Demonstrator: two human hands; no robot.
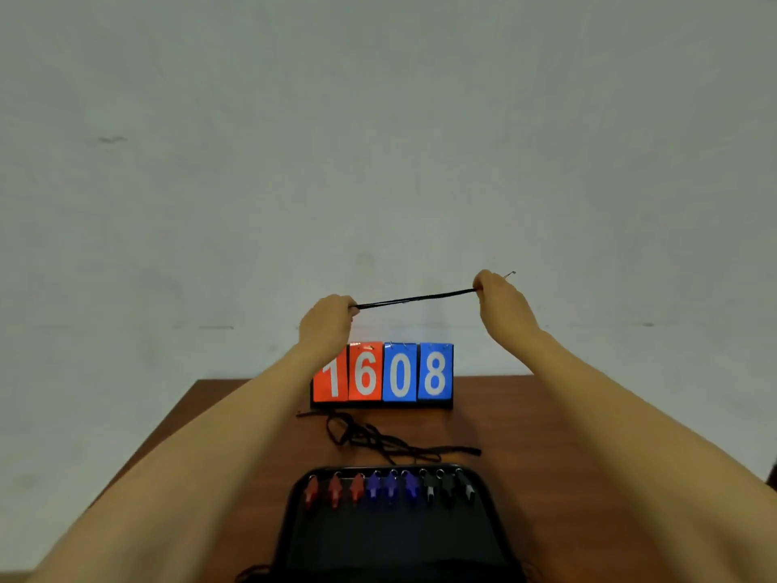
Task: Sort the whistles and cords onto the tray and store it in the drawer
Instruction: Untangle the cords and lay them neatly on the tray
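Head view, step: I judge I am sorting cords, stretching one black cord [416, 297] taut in the air at 12 o'clock, above the scoreboard [382, 372].
Left hand [328, 317]: fingers [351, 308] curled, pinching the cord's 9 o'clock end.
Right hand [498, 294]: fingers curled, pinching the 3 o'clock end.
Whistles [391, 486]: a row along the tray's [395, 540] 12 o'clock edge, red, blue, then black.
Loose cords [378, 439]: tangled on the tabletop [546, 435], between scoreboard and tray.
Next move: probably lower this cord toward 6 o'clock onto the bare tray, clear of the whistles.
Drawer: not visible.
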